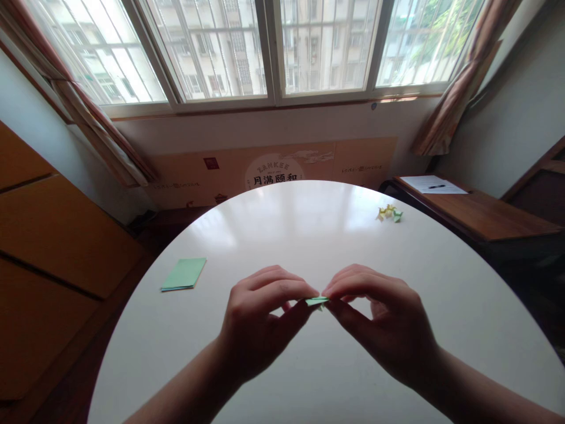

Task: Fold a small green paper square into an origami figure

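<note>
We note left hand and right hand each pinching one end of small green folded paper piece, just above round white bench; two-ended grip likely keeps fold taut. Flat green paper stack lies well left.

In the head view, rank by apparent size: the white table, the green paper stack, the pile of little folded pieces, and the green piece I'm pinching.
1. White table.
2. Green paper stack.
3. Pile of folded pieces and pinched green piece: about alike; the piece is nearer and partly hidden by fingertips, so unranked.
</note>
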The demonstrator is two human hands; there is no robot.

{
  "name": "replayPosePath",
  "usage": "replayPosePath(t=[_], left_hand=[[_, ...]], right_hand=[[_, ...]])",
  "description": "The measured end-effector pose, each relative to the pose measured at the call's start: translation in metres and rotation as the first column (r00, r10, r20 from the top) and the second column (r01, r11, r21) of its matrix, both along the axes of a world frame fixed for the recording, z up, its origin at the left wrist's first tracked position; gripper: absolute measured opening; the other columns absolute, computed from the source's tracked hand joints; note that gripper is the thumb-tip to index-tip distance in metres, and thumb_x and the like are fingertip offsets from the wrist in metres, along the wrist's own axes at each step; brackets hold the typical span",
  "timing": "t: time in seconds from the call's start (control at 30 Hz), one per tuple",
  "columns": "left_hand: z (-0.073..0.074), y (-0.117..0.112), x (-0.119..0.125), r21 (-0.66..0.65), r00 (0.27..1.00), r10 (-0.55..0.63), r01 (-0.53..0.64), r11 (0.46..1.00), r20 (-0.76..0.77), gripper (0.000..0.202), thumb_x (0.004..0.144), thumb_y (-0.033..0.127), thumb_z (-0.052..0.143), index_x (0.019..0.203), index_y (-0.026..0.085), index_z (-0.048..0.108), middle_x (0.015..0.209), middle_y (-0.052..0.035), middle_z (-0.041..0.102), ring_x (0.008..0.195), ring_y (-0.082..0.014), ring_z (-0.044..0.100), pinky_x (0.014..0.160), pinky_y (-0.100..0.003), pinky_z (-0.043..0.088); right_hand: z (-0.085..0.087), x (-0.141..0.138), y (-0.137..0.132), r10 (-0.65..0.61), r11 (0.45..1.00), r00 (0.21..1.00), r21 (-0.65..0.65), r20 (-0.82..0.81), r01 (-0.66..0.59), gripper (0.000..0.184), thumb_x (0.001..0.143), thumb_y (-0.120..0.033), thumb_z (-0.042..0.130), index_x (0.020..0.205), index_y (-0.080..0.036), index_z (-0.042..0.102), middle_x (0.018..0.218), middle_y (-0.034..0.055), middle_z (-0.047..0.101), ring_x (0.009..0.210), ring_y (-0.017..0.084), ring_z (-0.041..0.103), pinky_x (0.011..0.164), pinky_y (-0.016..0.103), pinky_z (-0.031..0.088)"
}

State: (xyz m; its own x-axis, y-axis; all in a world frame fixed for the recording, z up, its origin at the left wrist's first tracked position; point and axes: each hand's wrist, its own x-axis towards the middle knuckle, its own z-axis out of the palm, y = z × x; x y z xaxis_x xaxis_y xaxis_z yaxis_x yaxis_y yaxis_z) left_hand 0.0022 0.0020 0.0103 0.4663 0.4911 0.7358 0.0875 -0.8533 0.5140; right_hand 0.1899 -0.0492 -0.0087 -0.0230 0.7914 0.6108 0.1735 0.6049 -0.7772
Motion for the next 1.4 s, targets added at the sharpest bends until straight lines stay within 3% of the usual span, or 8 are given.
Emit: replayPosePath(t=[0.13, 0.23, 0.37, 0.47, 0.7, 0.83, 1.23, 1.4], left_hand=[[0.001, -0.004, 0.003, -0.091, 1.0, 0.003, -0.002, 0.996, 0.015, 0.014, 0.079, 0.002, 0.071, 0.083, 0.015, 0.072, 0.074, -0.0042, 0.071, 0.063, -0.0117, 0.064, 0.054, -0.02, 0.052], [0.001, -0.007, 0.007, -0.306, 1.0, 0.011, -0.008, 0.952, 0.009, 0.008, 0.082, 0.008, 0.069, 0.078, 0.015, 0.072, 0.071, -0.0036, 0.07, 0.061, -0.0115, 0.062, 0.051, -0.018, 0.05], [-0.003, -0.008, 0.01, -0.706, 1.0, -0.013, 0.003, 0.709, -0.008, 0.01, 0.084, 0.02, 0.069, 0.078, 0.013, 0.072, 0.065, -0.0021, 0.066, 0.053, -0.0104, 0.057, 0.044, -0.018, 0.048], [-0.006, -0.003, 0.011, -0.832, 0.999, -0.039, 0.019, 0.554, -0.004, 0.014, 0.082, 0.022, 0.07, 0.072, 0.012, 0.069, 0.063, -0.0014, 0.064, 0.054, -0.0105, 0.056, 0.044, -0.018, 0.048], [-0.007, 0.007, 0.01, -0.909, 0.998, -0.055, 0.013, 0.417, -0.011, 0.024, 0.08, 0.033, 0.072, 0.075, 0.011, 0.07, 0.064, -0.0042, 0.066, 0.055, -0.0114, 0.055, 0.039, -0.016, 0.045], [-0.009, 0.008, 0.009, -0.907, 0.999, -0.047, 0.003, 0.421, -0.019, 0.029, 0.081, 0.039, 0.071, 0.076, 0.01, 0.071, 0.064, -0.0048, 0.066, 0.057, -0.012, 0.055, 0.039, -0.016, 0.045], [-0.007, 0.01, 0.006, -0.796, 0.98, -0.018, -0.149, 0.587, -0.197, 0.023, 0.081, 0.034, 0.071, 0.078, 0.011, 0.073, 0.068, -0.0051, 0.069, 0.057, -0.0124, 0.058, 0.043, -0.018, 0.047], [-0.008, 0.011, 0.005, -0.824, 0.991, -0.008, -0.104, 0.557, -0.131, 0.021, 0.083, 0.032, 0.067, 0.079, 0.012, 0.073, 0.065, -0.0026, 0.065, 0.056, -0.0118, 0.056, 0.041, -0.017, 0.047]], right_hand=[[-0.001, -0.002, -0.002, 0.01, 0.998, 0.999, -0.054, -0.042, -0.013, 0.021, 0.082, -0.004, 0.067, 0.09, -0.023, 0.072, 0.081, 0.0023, 0.073, 0.073, 0.018, 0.067, 0.061, 0.03, 0.054], [-0.002, -0.004, -0.003, -0.018, 0.986, 0.996, -0.164, -0.091, 0.003, 0.011, 0.083, -0.011, 0.069, 0.084, -0.022, 0.072, 0.078, 0.0022, 0.072, 0.07, 0.017, 0.066, 0.058, 0.027, 0.053], [-0.004, -0.005, 0.0, -0.011, 0.895, 0.983, -0.441, -0.181, -0.071, 0.007, 0.084, -0.025, 0.072, 0.081, -0.019, 0.07, 0.075, 0.001, 0.066, 0.058, 0.013, 0.058, 0.047, 0.023, 0.05], [-0.005, -0.003, 0.005, 0.051, 0.817, 0.968, -0.548, -0.246, -0.182, 0.013, 0.085, -0.03, 0.071, 0.082, -0.018, 0.07, 0.073, 0.0012, 0.064, 0.06, 0.013, 0.058, 0.046, 0.021, 0.05], [-0.01, -0.004, 0.012, 0.068, 0.738, 0.93, -0.609, -0.361, -0.291, 0.024, 0.086, -0.036, 0.07, 0.075, -0.015, 0.067, 0.069, 0.0033, 0.065, 0.061, 0.014, 0.058, 0.042, 0.019, 0.047], [-0.013, -0.005, 0.013, 0.036, 0.741, 0.93, -0.614, -0.366, -0.27, 0.023, 0.085, -0.034, 0.07, 0.072, -0.016, 0.064, 0.066, 0.0015, 0.063, 0.058, 0.013, 0.057, 0.042, 0.019, 0.046], [-0.016, -0.009, 0.014, 0.046, 0.714, 0.932, -0.641, -0.359, -0.282, 0.027, 0.085, -0.039, 0.07, 0.073, -0.016, 0.063, 0.066, 0.0012, 0.061, 0.06, 0.014, 0.057, 0.039, 0.018, 0.045], [-0.016, -0.01, 0.014, 0.033, 0.715, 0.933, -0.643, -0.359, -0.273, 0.028, 0.085, -0.038, 0.07, 0.071, -0.016, 0.061, 0.066, 0.0009, 0.061, 0.058, 0.014, 0.058, 0.039, 0.018, 0.046]])
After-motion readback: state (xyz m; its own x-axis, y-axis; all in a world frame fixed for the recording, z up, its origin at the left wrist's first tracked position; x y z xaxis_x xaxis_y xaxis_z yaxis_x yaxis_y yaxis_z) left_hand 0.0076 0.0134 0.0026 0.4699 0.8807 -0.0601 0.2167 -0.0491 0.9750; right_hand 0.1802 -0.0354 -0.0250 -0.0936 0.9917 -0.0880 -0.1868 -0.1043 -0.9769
